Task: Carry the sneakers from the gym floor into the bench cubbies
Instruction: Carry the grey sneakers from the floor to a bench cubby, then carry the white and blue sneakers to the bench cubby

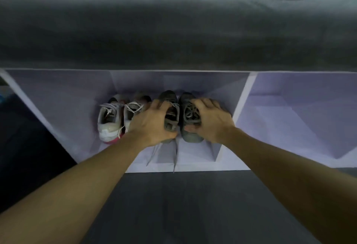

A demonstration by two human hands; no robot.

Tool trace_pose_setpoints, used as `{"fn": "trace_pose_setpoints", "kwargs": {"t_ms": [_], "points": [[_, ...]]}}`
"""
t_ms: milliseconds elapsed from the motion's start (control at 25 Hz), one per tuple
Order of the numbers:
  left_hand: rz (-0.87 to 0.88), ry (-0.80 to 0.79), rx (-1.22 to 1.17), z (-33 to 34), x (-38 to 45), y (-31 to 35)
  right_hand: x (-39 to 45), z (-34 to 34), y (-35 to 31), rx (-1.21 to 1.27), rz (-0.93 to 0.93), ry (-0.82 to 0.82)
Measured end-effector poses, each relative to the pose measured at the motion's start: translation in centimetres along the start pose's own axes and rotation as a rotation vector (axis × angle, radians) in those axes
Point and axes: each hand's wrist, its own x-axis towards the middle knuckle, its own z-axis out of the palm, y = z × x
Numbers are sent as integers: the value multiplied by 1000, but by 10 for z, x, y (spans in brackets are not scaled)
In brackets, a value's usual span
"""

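Sneakers: four sit in one cubby (81, 97) of the bench (173, 31), toes pointing to the back wall, side by side in a row. Left hand (152, 122) has its fingers curled over the laces and tongue of the left grey sneaker (170, 106), thumb wrapped round the heel end. Right hand (210, 120) does the same on the right grey sneaker (188, 116): fingers bent over the laced top, thumb pressed against the inner side near the heel. Both grips look clamped on the shoes, not loose. The two grey shoes touch each other along their inner sides (right one sits just beside the cubby's divider (245, 104)). Two loose grey laces (154, 153) trail forward from under the left hand, across the cubby floor to its front edge. Left of the grey pair stands a white pair (114, 120) with white laces and a pink sole edge on the outer shoe; the nearer white shoe is partly hidden by the left hand. Both forearms reach in from the bottom corners. Next cubby (299, 112) lies right of the divider. Grey padded seat tops the bench. Dark floor (183, 205) lies in front.
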Motion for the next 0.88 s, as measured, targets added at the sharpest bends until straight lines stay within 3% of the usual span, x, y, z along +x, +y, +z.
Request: {"fn": "trace_pose_setpoints", "kwargs": {"t_ms": [280, 560, 880], "points": [[58, 129, 73, -137, -109, 42, -108, -119, -60, -83, -93, 91], [97, 345, 189, -297, -222, 107, -211, -280, -136, -151, -217, 359], [139, 454, 289, -424, -266, 155, -253, -402, -169, -176, -262, 453]]}}
